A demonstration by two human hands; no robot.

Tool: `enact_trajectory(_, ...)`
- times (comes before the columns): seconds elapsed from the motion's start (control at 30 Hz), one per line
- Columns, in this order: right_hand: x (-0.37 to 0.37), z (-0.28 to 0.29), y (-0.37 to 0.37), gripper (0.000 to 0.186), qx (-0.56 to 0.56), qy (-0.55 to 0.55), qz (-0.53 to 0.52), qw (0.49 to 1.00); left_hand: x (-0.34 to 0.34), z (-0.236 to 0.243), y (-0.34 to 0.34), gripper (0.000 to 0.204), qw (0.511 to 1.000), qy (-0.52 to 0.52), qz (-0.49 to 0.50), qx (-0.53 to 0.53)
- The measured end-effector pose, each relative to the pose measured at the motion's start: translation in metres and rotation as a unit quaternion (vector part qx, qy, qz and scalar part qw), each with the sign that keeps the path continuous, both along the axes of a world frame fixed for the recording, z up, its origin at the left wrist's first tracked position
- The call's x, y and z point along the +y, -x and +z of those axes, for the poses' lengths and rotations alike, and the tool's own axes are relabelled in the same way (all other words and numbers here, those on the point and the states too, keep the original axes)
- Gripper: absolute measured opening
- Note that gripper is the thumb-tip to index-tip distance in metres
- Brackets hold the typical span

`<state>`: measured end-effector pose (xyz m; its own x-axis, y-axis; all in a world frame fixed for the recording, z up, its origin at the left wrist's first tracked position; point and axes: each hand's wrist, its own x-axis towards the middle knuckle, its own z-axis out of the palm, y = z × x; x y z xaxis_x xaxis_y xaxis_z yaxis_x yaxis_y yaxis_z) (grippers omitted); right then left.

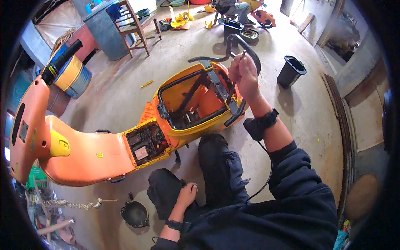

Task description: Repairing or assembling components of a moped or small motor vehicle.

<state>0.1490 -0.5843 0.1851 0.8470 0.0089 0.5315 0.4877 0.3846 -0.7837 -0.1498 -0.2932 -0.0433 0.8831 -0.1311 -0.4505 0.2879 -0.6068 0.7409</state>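
Observation:
In front of me stands an orange and yellow scooter (pixel 87 152), its seat opening (pixel 183 121) uncovered and framed in black. A bent black tubular rear rack (pixel 255 58) sits over its tail. My right hand (pixel 245 75) is raised beside the rack, its fingers closed; a small, thin, dark metal piece (pixel 243 53) pokes up from them, too small to name. Low by my bent knee, my left hand (pixel 187 195) is closed, with its fingers curled; whatever lies inside it is hidden.
An open battery bay (pixel 146 141) shows wires in the footboard. A black bin (pixel 291 71) stands at right, a round black container (pixel 134 213) near my knee. A yellow tool (pixel 147 83) lies on the floor. Behind are a chair (pixel 135 27), drums (pixel 73 75) and a seated person (pixel 237 10).

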Motion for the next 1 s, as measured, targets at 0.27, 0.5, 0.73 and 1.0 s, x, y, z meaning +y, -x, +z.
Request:
enact_trajectory(0.27,0.000,-0.031,-0.005,0.042,-0.003,0.187,-0.197,0.962,0.003,0.006,-0.001,0.026,0.999,0.033,0.018,0.009)
enact_trajectory(0.5,0.011,-0.028,0.003,0.052,0.071,0.017,-0.205,0.976,0.003,0.007,0.000,0.025,0.999,0.031,0.019,0.008)
enact_trajectory(0.73,0.004,-0.032,-0.006,0.053,0.050,0.123,-0.133,0.982,0.003,0.000,0.000,0.025,0.998,0.040,0.041,0.023)
enact_trajectory(1.0,-0.013,-0.040,-0.012,0.053,0.094,0.099,-0.047,0.989,0.002,0.001,-0.002,0.026,0.999,0.017,0.026,0.041)
